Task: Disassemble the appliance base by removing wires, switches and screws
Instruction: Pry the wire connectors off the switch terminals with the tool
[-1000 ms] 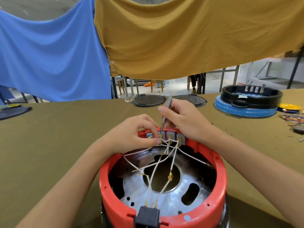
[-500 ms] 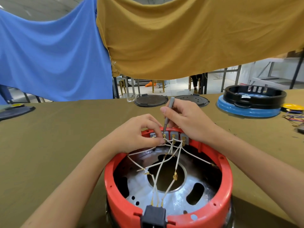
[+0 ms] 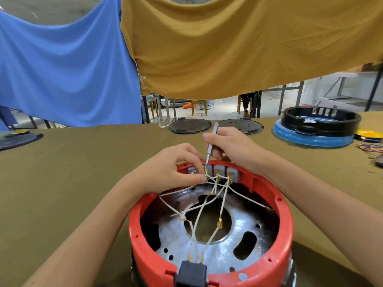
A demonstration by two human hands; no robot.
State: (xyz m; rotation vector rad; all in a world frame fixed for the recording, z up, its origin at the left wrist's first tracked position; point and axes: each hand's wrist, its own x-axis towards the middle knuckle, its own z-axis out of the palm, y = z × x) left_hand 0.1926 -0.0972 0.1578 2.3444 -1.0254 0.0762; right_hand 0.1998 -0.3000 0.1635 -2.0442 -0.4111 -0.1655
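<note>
A round red appliance base [image 3: 287, 220] lies upside down in front of me, its silver metal plate [image 3: 228, 251] exposed inside. White wires [image 3: 222, 206] with brass terminals run from a black socket [image 3: 191, 274] at the near rim to grey switches [image 3: 219, 169] on the far rim. My left hand [image 3: 167, 170] pinches a wire terminal at the leftmost connected switch. My right hand [image 3: 232, 148] grips a thin grey screwdriver [image 3: 210, 146], its tip down at that same terminal.
The table wears an olive cloth [image 3: 72, 172]. Two dark round lids [image 3: 189, 126] lie at the far edge. A black ring on a blue base [image 3: 315, 129] stands far right, with loose coloured wires [image 3: 371, 148] beside it. Blue and mustard cloths hang behind.
Both hands keep their hold at the switch terminals. The view has shifted slightly, so the base sits further right in the frame.
</note>
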